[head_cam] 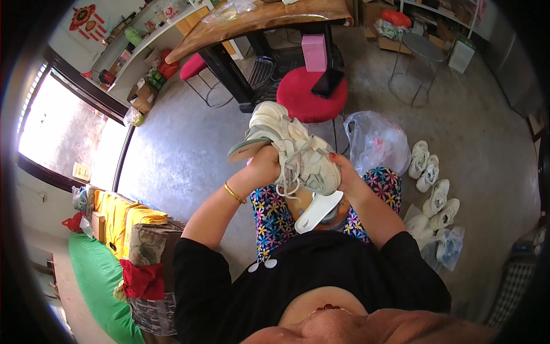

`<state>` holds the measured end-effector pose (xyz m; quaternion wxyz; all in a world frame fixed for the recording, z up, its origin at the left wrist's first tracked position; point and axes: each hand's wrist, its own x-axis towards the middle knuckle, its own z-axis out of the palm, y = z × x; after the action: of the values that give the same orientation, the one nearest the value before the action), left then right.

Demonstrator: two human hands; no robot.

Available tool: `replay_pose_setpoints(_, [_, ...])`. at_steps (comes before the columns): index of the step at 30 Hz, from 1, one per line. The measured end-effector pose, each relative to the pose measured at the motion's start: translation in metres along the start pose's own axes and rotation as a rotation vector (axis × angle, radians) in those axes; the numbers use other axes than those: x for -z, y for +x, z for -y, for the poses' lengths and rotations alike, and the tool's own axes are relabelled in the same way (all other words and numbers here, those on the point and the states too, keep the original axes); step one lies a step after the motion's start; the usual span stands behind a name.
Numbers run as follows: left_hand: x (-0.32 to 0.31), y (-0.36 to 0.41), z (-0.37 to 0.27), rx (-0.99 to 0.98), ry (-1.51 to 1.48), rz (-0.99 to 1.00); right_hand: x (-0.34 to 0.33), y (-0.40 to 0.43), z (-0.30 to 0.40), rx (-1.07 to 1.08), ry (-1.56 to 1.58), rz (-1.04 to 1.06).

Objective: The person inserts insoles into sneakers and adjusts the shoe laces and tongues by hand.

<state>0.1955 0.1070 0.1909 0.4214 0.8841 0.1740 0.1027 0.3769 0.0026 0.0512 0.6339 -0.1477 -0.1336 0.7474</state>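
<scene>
Before me, above my lap, a pair of white and grey lace-up sneakers [294, 146] is held up between both hands, side by side and touching. My left hand [265, 165] grips them from the left, near the laces and a grey-green insole [247, 149] that sticks out at the left shoe. The fingers of my right hand [343, 172] are closed on the right shoe, thumb on its upper side. Loose laces hang below. Lower down, a white insole [316, 215] lies slanted between my knees, partly over a grey and orange thing that I cannot make out.
A red stool [311, 96] with a black phone and pink box stands ahead, by a wooden table [275, 17]. On the floor at right are a plastic bag [378, 144], several white shoes [436, 198] and more bags [449, 247]. A sofa with yellow cloth [124, 223] stands at left.
</scene>
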Motion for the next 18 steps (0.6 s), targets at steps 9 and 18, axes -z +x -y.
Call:
replay_pose_setpoints(9, [0.004,-0.015,-0.012,0.094,-0.074,0.082,-0.002,-0.009,0.005,-0.062,-0.082,-0.022])
replay_pose_setpoints(18, [0.002,-0.024,0.039,0.311,-0.206,0.277,-0.015,-0.010,0.000,-0.115,-0.164,-0.181])
